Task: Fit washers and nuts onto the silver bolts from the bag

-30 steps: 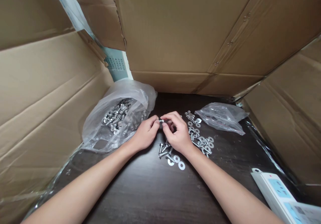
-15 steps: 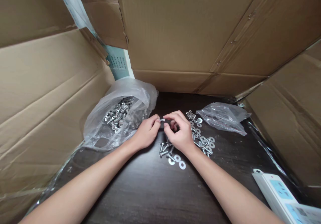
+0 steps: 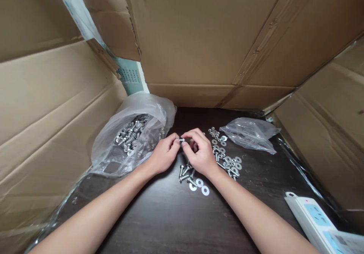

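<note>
Nearest to you, your bare forearms reach in over the dark tabletop (image 3: 153, 220); off to your right a white power strip (image 3: 317, 215) with pale blue socket panels lies at a slant, cut off by the frame edge. A little farther in, three flat washers (image 3: 207, 190) lie close together, the leftmost partly under a bolt; just beyond them is a small heap of loose bolts (image 3: 184, 177), pointing various ways, part of it hidden by your right hand.

Above that heap you hold a small bolt (image 3: 181, 140) between your two hands, lying roughly crosswise; your left hand (image 3: 163, 154) has its grip pinching one end between thumb and forefinger; your right hand (image 3: 201, 153) sets thumb and forefinger around the other end, though you cannot tell from here whether they press on it; the other fingers of that hand are curled.

To the right of your right hand, more bolts and washers (image 3: 240, 166) lie mixed; small nuts (image 3: 211, 130) sit at the far end of that spread, near a crumpled clear bag (image 3: 248, 132). On your left, a larger translucent bag (image 3: 162, 108) gapes open with many metal fasteners (image 3: 133, 132) inside. Beyond, cardboard panels (image 3: 210, 30) wall in the tabletop; a greenish panel (image 3: 131, 76) shows through the gap at the back left.
</note>
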Demonstrator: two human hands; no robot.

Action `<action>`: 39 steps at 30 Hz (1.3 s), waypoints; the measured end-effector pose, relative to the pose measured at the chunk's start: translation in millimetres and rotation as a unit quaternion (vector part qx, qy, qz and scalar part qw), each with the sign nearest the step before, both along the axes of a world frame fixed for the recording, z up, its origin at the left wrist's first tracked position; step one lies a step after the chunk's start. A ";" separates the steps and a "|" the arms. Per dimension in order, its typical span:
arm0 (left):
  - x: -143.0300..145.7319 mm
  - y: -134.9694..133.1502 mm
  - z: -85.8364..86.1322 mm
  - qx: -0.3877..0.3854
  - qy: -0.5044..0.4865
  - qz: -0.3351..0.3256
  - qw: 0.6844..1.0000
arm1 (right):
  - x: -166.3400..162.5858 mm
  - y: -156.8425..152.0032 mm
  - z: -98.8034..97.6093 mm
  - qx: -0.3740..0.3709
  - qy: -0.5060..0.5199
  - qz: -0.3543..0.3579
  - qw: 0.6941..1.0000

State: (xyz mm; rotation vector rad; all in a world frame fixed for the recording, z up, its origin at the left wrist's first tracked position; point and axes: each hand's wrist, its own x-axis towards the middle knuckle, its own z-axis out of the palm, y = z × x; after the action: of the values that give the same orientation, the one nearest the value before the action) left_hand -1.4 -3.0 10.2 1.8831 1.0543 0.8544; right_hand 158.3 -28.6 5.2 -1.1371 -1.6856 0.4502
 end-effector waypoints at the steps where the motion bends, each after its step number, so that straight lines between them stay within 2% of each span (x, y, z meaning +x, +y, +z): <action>1: 0.1 0.0 0.1 0.002 -0.001 0.000 1.000 | -0.1 0.2 0.0 -0.001 -0.003 0.004 1.000; 12: 1.0 -0.7 -0.3 0.007 0.000 -0.003 1.000 | 1.5 3.2 -2.1 -0.009 -0.009 -0.018 1.000; 20: 0.6 -0.8 0.2 0.004 0.001 -0.005 1.000 | 2.7 1.5 0.7 -0.028 -0.003 0.016 0.999; 28: 1.7 -1.9 0.3 0.012 0.010 -0.007 1.000 | 1.6 4.2 -2.5 -0.009 -0.011 0.016 1.000; 32: 1.3 -1.9 -0.1 0.017 0.014 -0.010 1.000 | 1.2 5.5 -4.9 -0.022 -0.010 0.018 1.000; 39: 0.2 -1.2 -1.1 0.016 0.010 -0.003 1.000 | 2.8 5.2 -3.5 -0.030 0.006 -0.003 1.000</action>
State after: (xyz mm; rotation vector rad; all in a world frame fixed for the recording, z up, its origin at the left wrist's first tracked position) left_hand -1.2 -4.2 9.1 1.9245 1.0510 0.8557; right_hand 161.1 -23.3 1.8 -1.1812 -1.6672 0.5058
